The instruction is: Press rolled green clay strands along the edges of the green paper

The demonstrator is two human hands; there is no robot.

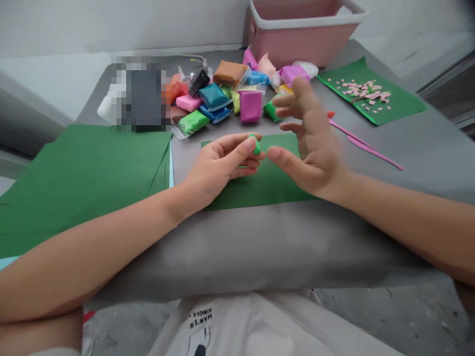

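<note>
I had the left hand (226,159) pinching green clay (256,144), the right hand (315,148) spread loose just beside it, card (256,190) beneath both, packets (251,107) beyond them.

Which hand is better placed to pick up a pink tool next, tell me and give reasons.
Probably the right hand: it is open, with nothing visible in its grip, and nearer the pink tools. The left hand pinches the green lump.
</note>
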